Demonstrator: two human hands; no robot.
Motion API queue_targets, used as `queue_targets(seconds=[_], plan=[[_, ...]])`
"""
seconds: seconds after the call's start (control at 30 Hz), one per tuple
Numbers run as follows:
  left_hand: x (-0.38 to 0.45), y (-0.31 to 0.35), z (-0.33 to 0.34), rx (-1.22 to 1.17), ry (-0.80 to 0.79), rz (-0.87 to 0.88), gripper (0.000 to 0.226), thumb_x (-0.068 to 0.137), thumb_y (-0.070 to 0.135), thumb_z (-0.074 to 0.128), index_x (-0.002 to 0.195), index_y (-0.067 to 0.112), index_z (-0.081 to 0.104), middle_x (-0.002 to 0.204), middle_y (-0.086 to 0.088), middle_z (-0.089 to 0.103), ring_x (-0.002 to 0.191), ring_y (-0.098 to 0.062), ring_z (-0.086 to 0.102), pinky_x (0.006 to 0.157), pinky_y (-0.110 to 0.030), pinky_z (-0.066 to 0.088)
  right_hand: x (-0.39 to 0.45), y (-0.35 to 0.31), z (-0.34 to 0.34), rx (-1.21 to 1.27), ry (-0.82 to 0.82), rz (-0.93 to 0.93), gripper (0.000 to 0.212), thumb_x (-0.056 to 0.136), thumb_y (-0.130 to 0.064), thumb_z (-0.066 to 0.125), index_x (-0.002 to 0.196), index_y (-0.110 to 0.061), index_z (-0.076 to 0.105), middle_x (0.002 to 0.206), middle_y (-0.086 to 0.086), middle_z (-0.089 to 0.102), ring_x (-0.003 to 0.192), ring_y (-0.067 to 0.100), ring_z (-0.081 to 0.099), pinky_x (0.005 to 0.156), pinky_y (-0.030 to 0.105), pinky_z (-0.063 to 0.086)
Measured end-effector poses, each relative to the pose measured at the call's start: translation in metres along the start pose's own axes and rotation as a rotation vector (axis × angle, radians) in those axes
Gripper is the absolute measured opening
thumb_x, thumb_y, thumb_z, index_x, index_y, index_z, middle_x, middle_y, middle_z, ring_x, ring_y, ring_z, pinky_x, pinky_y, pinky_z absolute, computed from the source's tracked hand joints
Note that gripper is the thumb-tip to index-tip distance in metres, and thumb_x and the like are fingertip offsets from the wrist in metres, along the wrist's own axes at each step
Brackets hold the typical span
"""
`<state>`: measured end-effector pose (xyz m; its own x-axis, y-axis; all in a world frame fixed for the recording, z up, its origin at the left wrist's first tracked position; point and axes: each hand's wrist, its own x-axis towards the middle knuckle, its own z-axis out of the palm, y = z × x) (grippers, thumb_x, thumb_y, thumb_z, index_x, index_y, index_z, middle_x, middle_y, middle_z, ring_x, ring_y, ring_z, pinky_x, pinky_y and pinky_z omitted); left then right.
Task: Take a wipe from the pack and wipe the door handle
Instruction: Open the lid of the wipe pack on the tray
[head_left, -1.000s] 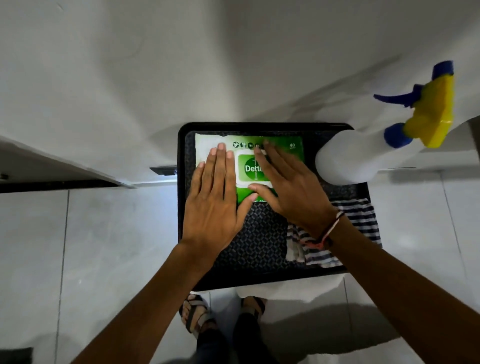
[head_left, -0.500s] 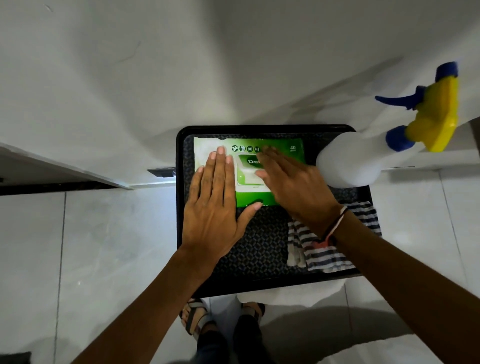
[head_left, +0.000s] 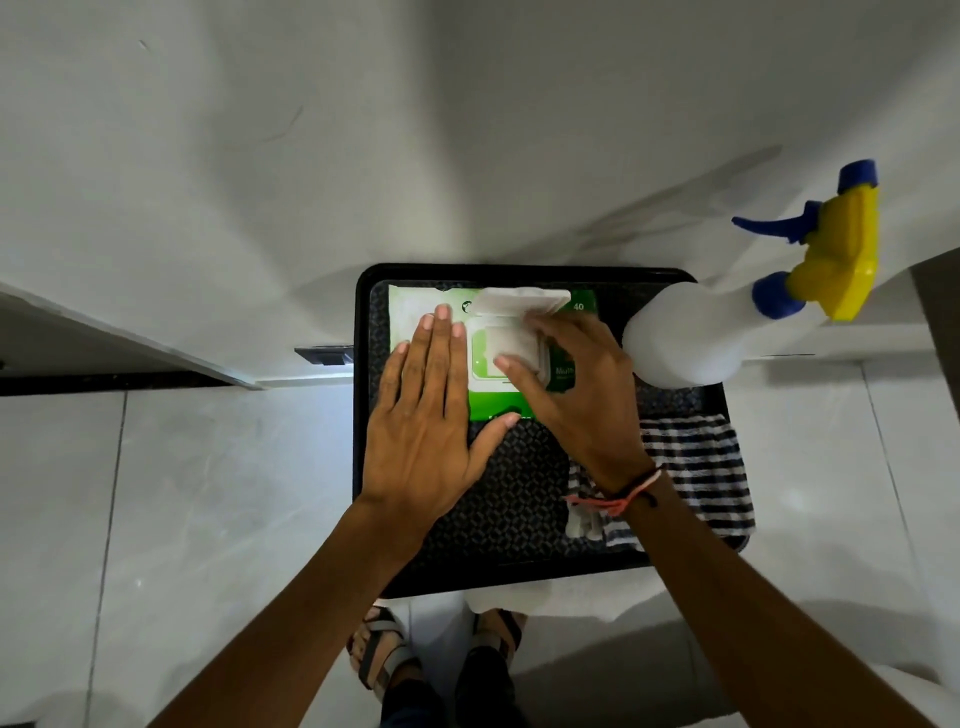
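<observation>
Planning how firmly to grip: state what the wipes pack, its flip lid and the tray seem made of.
Wipes pack: soft plastic film, printed green, slightly glossy. Flip lid: stiff white plastic, matte; keeps its moulded shape while raised. Tray: probably hard black plastic, going by its smooth shiny rim; the patterned floor may be a liner.

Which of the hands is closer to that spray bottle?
Right. The right hand, at the wipe pack opening, is just beside the spray bottle. The left hand lies flat on the pack, farther away.
</observation>
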<state>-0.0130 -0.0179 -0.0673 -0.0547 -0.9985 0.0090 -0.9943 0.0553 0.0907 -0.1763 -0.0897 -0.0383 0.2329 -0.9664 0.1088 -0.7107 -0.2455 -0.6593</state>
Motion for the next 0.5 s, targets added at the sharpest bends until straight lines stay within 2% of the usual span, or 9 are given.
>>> queue_targets(seconds=[0.13, 0.3, 0.33, 0.4, 0.47, 0.5], plan=[[0.0, -0.001, 0.0, -0.007, -0.035, -0.005, 0.095, 0.104, 0.071, 0.016, 0.166, -0.001, 0.011, 0.175, -0.021, 0.006, 0.163, -0.032, 0.006, 0.133, -0.049, 0.018, 0.0, 0.005, 0.003, -0.057, -0.008, -0.006, 0.04, 0.084, -0.031, 0.083, 0.115, -0.006, 0.075, 0.115, 0.012, 0.066, 0.107, 0.028, 0.063, 0.087, 0.042, 0.058], [-0.006, 0.003, -0.023, -0.141, -0.062, -0.021, 0.09, 0.105, 0.065, 0.018, 0.165, -0.001, 0.013, 0.175, -0.02, 0.006, 0.163, -0.03, 0.006, 0.135, -0.045, 0.014, -0.009, -0.005, -0.002, 0.023, 0.102, 0.058, 0.015, 0.095, -0.018, 0.072, 0.1, -0.004, 0.076, 0.102, 0.009, 0.07, 0.094, 0.025, 0.066, 0.081, 0.041, 0.057], [-0.01, 0.005, -0.03, -0.236, -0.051, -0.032, 0.087, 0.106, 0.063, 0.022, 0.166, 0.0, 0.014, 0.175, -0.018, 0.009, 0.164, -0.029, 0.008, 0.135, -0.042, 0.013, -0.015, -0.009, -0.006, 0.071, 0.139, 0.094, 0.012, 0.096, -0.017, 0.071, 0.098, -0.006, 0.075, 0.097, 0.005, 0.07, 0.089, 0.021, 0.066, 0.078, 0.038, 0.057], [-0.017, 0.009, -0.056, -0.548, -0.05, -0.124, 0.082, 0.106, 0.06, 0.035, 0.166, 0.006, 0.021, 0.174, -0.01, 0.021, 0.162, -0.02, 0.017, 0.131, -0.027, 0.015, -0.027, -0.021, -0.021, 0.225, 0.165, 0.216, 0.009, 0.098, -0.02, 0.068, 0.096, -0.013, 0.073, 0.092, 0.001, 0.073, 0.082, 0.013, 0.067, 0.073, 0.028, 0.056], [-0.02, 0.015, -0.092, -0.986, -0.072, -0.314, 0.07, 0.102, 0.05, 0.055, 0.161, 0.015, 0.038, 0.161, 0.005, 0.043, 0.15, -0.008, 0.039, 0.121, -0.011, 0.03, -0.041, -0.043, -0.039, 0.471, 0.096, 0.331, 0.013, 0.101, -0.021, 0.063, 0.093, -0.018, 0.073, 0.089, 0.0, 0.077, 0.081, 0.01, 0.071, 0.069, 0.02, 0.056], [-0.019, 0.018, -0.114, -1.191, -0.088, -0.417, 0.06, 0.1, 0.041, 0.064, 0.154, 0.018, 0.049, 0.152, 0.007, 0.055, 0.141, -0.007, 0.052, 0.112, -0.009, 0.04, -0.046, -0.057, -0.05, 0.598, 0.067, 0.358, 0.017, 0.102, -0.018, 0.061, 0.094, -0.019, 0.075, 0.089, -0.001, 0.079, 0.081, 0.011, 0.072, 0.069, 0.02, 0.056]])
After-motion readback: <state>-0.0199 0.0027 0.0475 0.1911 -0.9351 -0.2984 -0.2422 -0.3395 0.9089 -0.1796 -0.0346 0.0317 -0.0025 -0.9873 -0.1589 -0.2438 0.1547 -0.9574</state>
